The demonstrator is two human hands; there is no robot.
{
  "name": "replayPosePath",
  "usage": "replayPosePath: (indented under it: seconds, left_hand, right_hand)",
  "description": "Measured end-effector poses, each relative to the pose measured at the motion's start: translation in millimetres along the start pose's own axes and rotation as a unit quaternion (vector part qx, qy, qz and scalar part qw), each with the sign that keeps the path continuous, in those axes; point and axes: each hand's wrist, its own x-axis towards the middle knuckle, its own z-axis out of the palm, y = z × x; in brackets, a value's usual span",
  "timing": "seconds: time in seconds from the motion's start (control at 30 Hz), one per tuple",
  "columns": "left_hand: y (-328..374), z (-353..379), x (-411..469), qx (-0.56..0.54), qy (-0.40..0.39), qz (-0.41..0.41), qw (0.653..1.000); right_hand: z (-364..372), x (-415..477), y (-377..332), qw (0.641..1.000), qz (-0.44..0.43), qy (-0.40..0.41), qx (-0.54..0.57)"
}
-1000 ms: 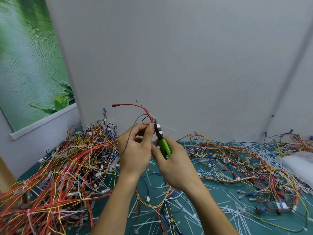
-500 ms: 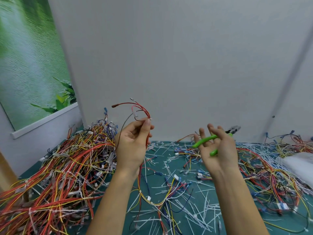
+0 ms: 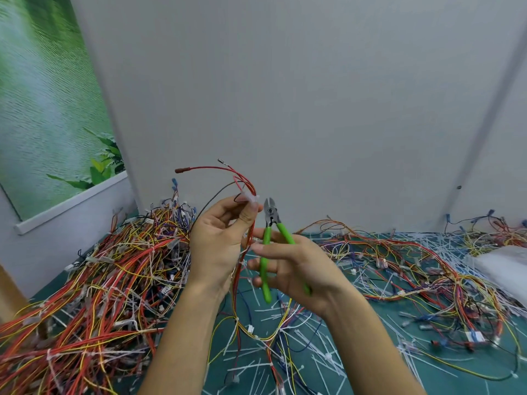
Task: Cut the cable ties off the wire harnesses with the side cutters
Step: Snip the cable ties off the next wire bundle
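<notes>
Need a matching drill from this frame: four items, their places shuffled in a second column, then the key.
Things
1. side cutters
2. lifted harness
3. harness pile
4. loose cable ties

Places
A. heaped at the far left
B. pinched in the left hand
C. scattered across the green mat
D. gripped in the right hand, tips up

Pairs: 1-D, 2-B, 3-A, 4-C

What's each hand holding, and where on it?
Left hand pinches the wire harness right at its white cable tie. Right hand grips the side cutters by the green handles.
</notes>
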Motion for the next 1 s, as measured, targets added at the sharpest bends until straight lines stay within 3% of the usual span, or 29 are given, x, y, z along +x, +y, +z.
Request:
replayPosePath:
  seconds: [0.17, 0.3, 0.4, 0.47, 0.77, 1.0]
  left_hand:
    - [0, -3, 2, 0.025, -0.016, 0.012, 0.999]
    - [-3, -7, 1, 0.098, -0.061, -0.060, 0.992]
    - [-1, -15, 1, 0.200, -0.174, -0.117, 0.957]
    - [0, -18, -1, 0.194, -0.231, -0.139, 0.943]
    - [-9, -12, 0, 0.202, -0.192, -0.082, 0.957]
    - [-10, -15, 1, 0.107, -0.213, -0.118, 0.964]
  right_hand:
    - [-2, 4, 4, 0.991, -0.052, 0.086, -0.086]
    - [-10, 3, -3, 0.989, -0.103, 0.085, -0.057]
    - [-19, 0, -11, 0.986, -0.133, 0.103, 0.000]
    - [-26, -2, -15, 0.983, -0.142, 0.119, 0.010]
    - [-43, -9, -22, 0.948, -0.127, 0.147, -0.253]
    - [-39, -4, -17, 0.949, -0.185, 0.132, -0.216]
